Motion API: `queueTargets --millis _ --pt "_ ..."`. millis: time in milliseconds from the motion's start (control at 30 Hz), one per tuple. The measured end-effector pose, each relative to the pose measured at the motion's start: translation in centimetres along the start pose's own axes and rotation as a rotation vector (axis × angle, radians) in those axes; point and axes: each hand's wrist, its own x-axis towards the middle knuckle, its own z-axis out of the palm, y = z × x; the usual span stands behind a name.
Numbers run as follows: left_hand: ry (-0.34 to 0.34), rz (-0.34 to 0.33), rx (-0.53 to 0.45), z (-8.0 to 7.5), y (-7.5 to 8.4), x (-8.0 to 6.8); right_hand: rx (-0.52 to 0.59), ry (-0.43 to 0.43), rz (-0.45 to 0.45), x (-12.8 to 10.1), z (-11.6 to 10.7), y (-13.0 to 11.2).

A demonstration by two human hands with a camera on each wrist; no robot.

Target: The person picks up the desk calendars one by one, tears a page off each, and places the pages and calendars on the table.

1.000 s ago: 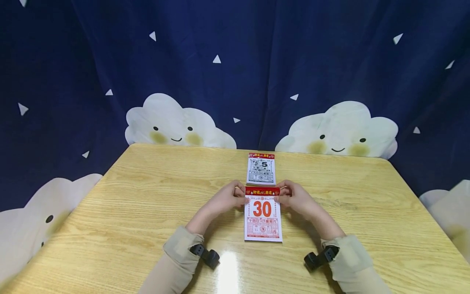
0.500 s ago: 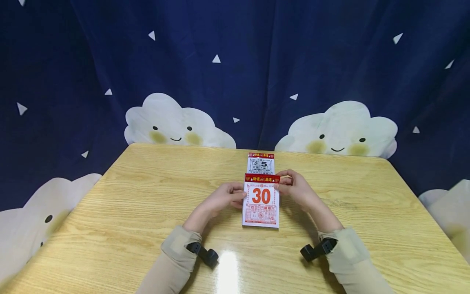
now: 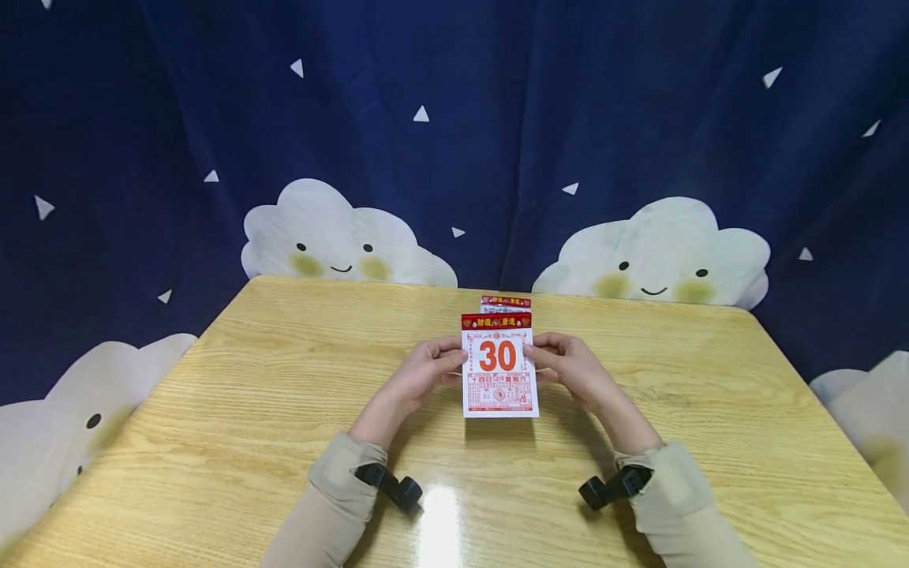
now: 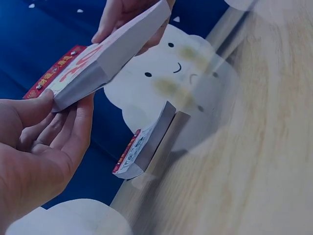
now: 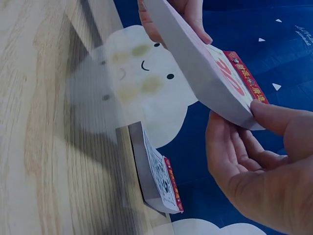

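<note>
A thick tear-off calendar [image 3: 500, 386] with a red header and a large red 30 is held up off the table between both hands. My left hand [image 3: 420, 369] grips its left edge, thumb on the front and fingers behind, as the left wrist view shows. On the opposite edge my right hand [image 3: 577, 367] grips it the same way; in the right wrist view the right thumb [image 5: 274, 116] presses the front near the red header. A second tear-off calendar [image 4: 146, 142], printed in black, lies on the table behind, mostly hidden by the held one in the head view.
The wooden table [image 3: 284, 379] reaches back to a dark blue curtain [image 3: 483, 118] with white clouds and triangles. The second calendar lies close to the table's far edge. Each wrist wears a black camera strap [image 3: 390, 485].
The calendar with the 30 has risen off the table and shifted slightly left and away, both hands moving with it. It now covers most of the second calendar in the head view.
</note>
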Motion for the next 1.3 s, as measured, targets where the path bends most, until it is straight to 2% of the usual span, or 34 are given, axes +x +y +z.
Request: queueTargets --millis 100,400,533,600,667,767,833,933,1033,1167,1300 --pt "-0.002 0.016 -0.044 -0.1 0.1 0.0 -0.004 0.009 -0.012 -0.1 0.2 -0.1" --pt "-0.101 0.017 -0.254 0.1 0.3 -0.3 0.014 0.083 -0.030 -0.2 0.7 -0.8" --pt "-0.099 0.031 -0.307 0.3 0.4 -0.3 -0.070 0.161 -0.084 -0.4 1.1 -1.0" --pt "-0.088 0.037 -0.320 0.3 0.4 -0.3 -0.191 0.235 -0.159 -0.6 1.3 -1.1" --pt "-0.081 0.040 -0.329 0.3 0.4 -0.3 -0.350 0.317 -0.280 -0.8 1.5 -1.1" --pt "-0.075 0.038 -0.339 0.3 0.4 -0.3 -0.572 0.425 -0.515 -1.0 1.7 -0.9" --pt "-0.073 0.035 -0.344 0.2 0.4 -0.3 -0.671 0.446 -0.685 -1.1 1.8 -0.8" --pt "-0.071 0.036 -0.352 0.2 0.5 -0.3 -0.754 0.409 -0.890 -1.1 1.9 -0.8" --pt "-0.073 0.043 -0.362 0.2 0.5 -0.2 -0.789 0.315 -1.013 -1.2 2.0 -0.9" --pt "-0.082 0.052 -0.369 0.2 0.6 -0.1 -0.806 0.159 -1.089 -1.5 2.4 -1.0" --pt "-0.083 0.052 -0.367 0.2 0.6 -0.1 -0.820 0.050 -1.119 -1.6 2.7 -0.8"
